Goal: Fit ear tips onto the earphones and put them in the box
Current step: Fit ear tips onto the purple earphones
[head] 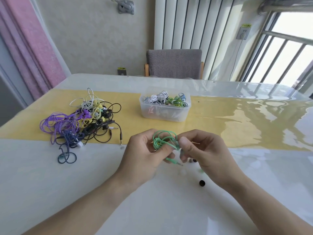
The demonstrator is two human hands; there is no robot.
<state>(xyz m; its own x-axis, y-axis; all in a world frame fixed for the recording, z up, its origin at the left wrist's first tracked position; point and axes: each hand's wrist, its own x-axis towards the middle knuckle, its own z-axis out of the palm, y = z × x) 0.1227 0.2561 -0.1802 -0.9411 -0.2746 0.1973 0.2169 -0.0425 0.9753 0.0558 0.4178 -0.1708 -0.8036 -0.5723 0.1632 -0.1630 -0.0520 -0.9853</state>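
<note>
My left hand [144, 155] grips a coiled bundle of green earphones [163, 139] above the table's near middle; the green plug [176, 161] sticks out below it. My right hand [201, 150] pinches the cable at the bundle's right side, thumb on top. A clear plastic box [165, 110] stands behind the hands on the yellow runner, holding several wound earphones. A loose black ear tip [202, 183] lies on the table below my right wrist; a couple of small tips [192, 161] lie just left of my right palm.
A tangled pile of purple, yellow, white, black and navy earphones [81, 119] lies at the left on the runner. The table [84, 184] has a glossy clear cover. A grey chair [174, 63] stands at the far side.
</note>
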